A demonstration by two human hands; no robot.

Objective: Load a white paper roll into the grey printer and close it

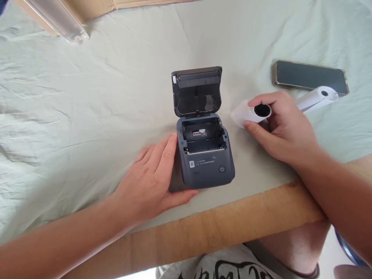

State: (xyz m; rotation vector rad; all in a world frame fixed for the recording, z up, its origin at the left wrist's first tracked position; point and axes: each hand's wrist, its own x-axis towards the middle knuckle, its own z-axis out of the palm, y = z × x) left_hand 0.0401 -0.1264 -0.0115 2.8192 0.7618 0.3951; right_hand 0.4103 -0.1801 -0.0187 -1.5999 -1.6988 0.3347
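Note:
A dark blue-grey label printer (207,170) stands on the pale cloth, its black lid (197,93) raised and its paper bay exposed. My left hand (151,178) rests against the printer's left side and lower edge, fingers together and thumb along the front. To the right of the printer, my right hand (281,128) grips a white paper roll (247,114) between thumb and fingers. The roll's dark core opening faces up and right, and a loose flap of paper points left. The roll and the printer are apart.
A phone (310,75) in a clear case lies at the right, with another thin white roll (318,99) by its lower edge. Cardboard (95,9) and a clear plastic piece (62,19) are at the upper left. The wooden edge (232,221) runs in front.

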